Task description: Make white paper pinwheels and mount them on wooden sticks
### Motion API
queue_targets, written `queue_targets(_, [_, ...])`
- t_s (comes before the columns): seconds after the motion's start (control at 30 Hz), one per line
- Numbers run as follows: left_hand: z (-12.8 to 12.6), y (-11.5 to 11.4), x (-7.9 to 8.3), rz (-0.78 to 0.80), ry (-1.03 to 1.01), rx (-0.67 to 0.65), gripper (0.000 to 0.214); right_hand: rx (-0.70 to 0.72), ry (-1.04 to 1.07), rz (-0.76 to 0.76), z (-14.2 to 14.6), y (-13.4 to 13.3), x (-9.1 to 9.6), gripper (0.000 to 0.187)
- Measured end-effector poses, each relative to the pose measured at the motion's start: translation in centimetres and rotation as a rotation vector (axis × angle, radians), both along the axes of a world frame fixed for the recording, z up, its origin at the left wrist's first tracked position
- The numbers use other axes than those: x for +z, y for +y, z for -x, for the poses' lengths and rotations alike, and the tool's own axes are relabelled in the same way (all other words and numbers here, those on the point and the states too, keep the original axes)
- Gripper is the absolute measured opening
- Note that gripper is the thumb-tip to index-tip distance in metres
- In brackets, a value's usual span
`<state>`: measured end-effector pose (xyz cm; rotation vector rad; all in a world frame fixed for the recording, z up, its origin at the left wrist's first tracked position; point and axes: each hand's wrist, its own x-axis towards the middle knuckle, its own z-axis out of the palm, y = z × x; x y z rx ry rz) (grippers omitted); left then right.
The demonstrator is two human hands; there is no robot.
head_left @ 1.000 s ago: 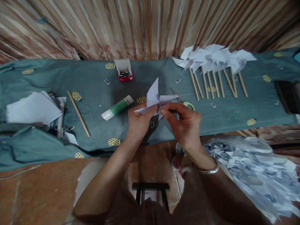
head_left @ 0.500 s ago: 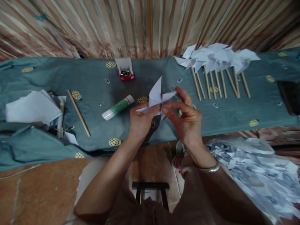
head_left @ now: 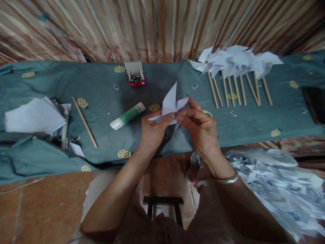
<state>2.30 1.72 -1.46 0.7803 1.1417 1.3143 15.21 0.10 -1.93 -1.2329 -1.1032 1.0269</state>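
Observation:
A white paper pinwheel [head_left: 169, 101] is held above the table with its pointed blades spread. My left hand [head_left: 154, 130] grips it from the left, the thumb lying near its centre. At that centre, the thumb and index finger of my right hand [head_left: 200, 127] pinch a small shiny thumbtack [head_left: 176, 115], mostly covered by the fingertips. Behind my right hand a pale green loop [head_left: 208, 113] shows in part; the rest of it is hidden. A green and white glue stick [head_left: 127, 116] lies left of my hands.
Several finished pinwheels on sticks [head_left: 233, 62] lie at the back right. An opened red box [head_left: 136, 80] holds small metal tacks. Leftward are one wooden stick [head_left: 85, 122] and stacked paper [head_left: 34, 115]. A dark phone-like object [head_left: 313, 105] lies far right, above a bag of paper pieces [head_left: 276, 189].
My right hand has shifted slightly left, its outer fingers curling closer to the pinwheel. The pinwheel has tilted a little; both hands keep their hold.

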Motion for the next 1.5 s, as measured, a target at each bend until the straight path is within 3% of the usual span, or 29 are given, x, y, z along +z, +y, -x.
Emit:
queue_targets(0.43, [-0.2,-0.1,0.2,0.032,0.024,0.014,0.017,-0.052,0.008,0.020,0.4,-0.3,0.6,0.009])
queue_targets(1.23, [-0.4,-0.1,-0.1,0.053,0.022,0.014,0.016,-0.056,0.012,0.029,0.5,0.1,-0.5,0.004])
queue_targets(1.5, [-0.3,0.1,-0.8,0.056,-0.016,0.001,0.020,-0.048,0.109,0.044,0.9,0.6,-1.0,0.014])
